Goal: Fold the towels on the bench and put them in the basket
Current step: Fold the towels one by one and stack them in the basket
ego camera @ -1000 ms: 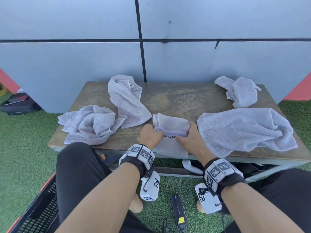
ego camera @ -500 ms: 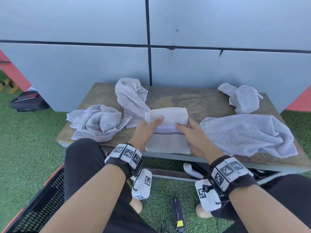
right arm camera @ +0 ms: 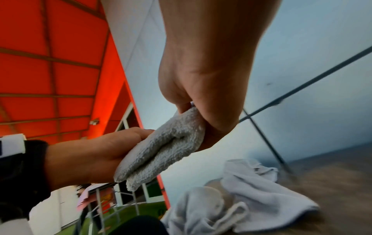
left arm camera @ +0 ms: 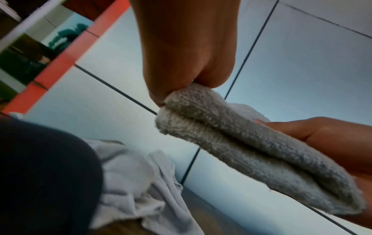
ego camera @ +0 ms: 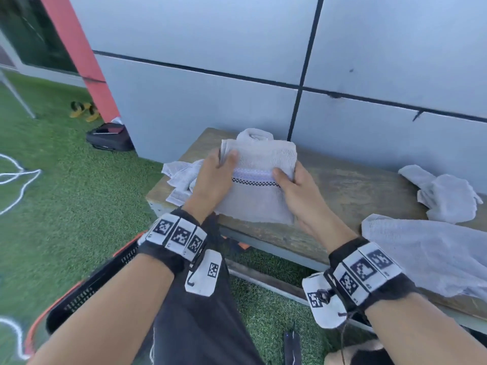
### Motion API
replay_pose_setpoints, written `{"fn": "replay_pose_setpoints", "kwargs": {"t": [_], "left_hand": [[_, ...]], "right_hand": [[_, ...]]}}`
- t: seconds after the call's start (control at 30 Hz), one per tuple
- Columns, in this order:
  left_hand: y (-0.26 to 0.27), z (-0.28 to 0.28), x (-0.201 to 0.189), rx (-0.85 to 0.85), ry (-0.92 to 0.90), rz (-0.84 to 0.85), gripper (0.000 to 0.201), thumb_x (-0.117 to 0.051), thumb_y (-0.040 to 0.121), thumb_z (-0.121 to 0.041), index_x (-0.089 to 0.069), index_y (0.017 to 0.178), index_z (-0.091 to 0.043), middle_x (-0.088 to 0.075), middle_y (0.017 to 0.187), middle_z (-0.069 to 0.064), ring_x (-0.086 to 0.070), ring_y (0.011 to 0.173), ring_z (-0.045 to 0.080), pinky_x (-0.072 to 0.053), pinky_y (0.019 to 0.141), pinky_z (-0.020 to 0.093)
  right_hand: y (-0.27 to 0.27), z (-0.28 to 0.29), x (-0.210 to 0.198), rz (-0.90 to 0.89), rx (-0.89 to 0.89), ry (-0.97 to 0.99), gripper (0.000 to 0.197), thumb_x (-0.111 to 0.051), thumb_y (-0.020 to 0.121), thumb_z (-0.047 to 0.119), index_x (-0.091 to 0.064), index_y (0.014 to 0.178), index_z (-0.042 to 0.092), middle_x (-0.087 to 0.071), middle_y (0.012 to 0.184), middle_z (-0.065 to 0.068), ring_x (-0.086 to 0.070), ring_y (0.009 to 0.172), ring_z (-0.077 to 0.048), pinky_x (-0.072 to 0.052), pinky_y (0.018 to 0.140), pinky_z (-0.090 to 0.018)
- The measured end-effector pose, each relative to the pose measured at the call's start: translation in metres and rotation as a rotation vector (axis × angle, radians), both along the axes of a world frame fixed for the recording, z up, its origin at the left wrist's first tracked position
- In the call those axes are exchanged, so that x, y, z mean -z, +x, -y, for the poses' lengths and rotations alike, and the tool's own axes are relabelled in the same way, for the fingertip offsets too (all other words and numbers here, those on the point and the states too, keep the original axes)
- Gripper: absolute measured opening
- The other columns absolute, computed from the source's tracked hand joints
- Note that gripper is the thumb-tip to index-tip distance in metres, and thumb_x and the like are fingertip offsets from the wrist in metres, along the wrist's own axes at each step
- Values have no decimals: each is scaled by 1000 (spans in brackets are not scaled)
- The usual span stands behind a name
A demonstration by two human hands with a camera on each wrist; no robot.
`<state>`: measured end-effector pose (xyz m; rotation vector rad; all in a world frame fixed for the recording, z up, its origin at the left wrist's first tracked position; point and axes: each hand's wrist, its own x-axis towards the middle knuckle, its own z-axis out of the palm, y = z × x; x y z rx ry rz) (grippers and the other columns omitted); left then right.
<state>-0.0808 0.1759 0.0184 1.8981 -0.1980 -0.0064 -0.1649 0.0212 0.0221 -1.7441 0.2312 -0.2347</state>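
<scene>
A folded grey towel (ego camera: 259,191) with a checkered stripe hangs in the air over the left end of the wooden bench (ego camera: 350,188). My left hand (ego camera: 224,164) pinches its left edge, thumb on top. My right hand (ego camera: 288,177) grips the right edge. In the left wrist view the left hand (left arm camera: 181,76) pinches the towel's thick folded edge (left arm camera: 241,151). In the right wrist view the right hand (right arm camera: 201,103) holds the other end of the towel (right arm camera: 165,146). The black basket (ego camera: 87,291) with an orange rim stands on the grass at lower left.
Crumpled towels lie on the bench: one at the left end (ego camera: 181,180), one behind the held towel (ego camera: 254,134), two at the right (ego camera: 448,196) (ego camera: 427,254). A grey wall backs the bench. A black bag (ego camera: 110,138), sandals (ego camera: 84,110) and white cord (ego camera: 18,180) lie on the grass.
Both hands finished the fold, then lifted the towel off the bench's front edge and carried it left. The view has swung left toward the basket side.
</scene>
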Motion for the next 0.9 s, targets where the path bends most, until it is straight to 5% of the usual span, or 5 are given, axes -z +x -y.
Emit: {"fn": "replay_pose_setpoints", "kwargs": {"t": [0.2, 0.37, 0.53, 0.7, 0.9], "left_hand": [[6, -128, -8, -298, -66, 66, 21, -52, 101, -35, -56, 89, -18, -56, 78, -8, -50, 67, 6, -38, 59, 29], [-10, -248, 34, -584, -112, -33, 22, -55, 90, -32, -59, 103, -16, -66, 101, 9, -62, 85, 17, -52, 76, 43], [-39, -330, 114, -832, -155, -120, 35, -50, 97, -15, -30, 125, -20, -50, 98, -1, -53, 74, 12, -47, 66, 31], [-69, -382, 217, -872, 23, -351, 22, -48, 99, -14, -34, 111, -25, -48, 94, 3, -43, 64, 16, -36, 54, 29], [-79, -385, 304, -776, 148, -644, 12, -54, 100, -14, -63, 104, -21, -67, 103, -6, -47, 54, 6, -39, 45, 16]], "right_hand": [[56, -115, -14, -53, -206, -74, 40, -55, 90, 49, -53, 122, 27, -66, 117, 8, -62, 111, -13, -50, 100, -48], [83, -236, 8, -102, -371, -122, 29, -46, 95, 15, -30, 119, 20, -53, 107, -2, -54, 94, -15, -43, 73, -24], [82, -353, 87, -157, -542, -129, 37, -44, 85, 0, -20, 106, 19, -33, 108, -6, -39, 88, -24, -28, 69, -27], [76, -400, 197, -289, -700, -340, 21, -52, 86, 0, -44, 93, 18, -57, 98, -16, -49, 71, -23, -32, 52, -18], [88, -412, 292, -617, -842, -466, 24, -53, 89, 0, -64, 108, 9, -57, 119, -10, -59, 104, -26, -46, 82, -26]]}}
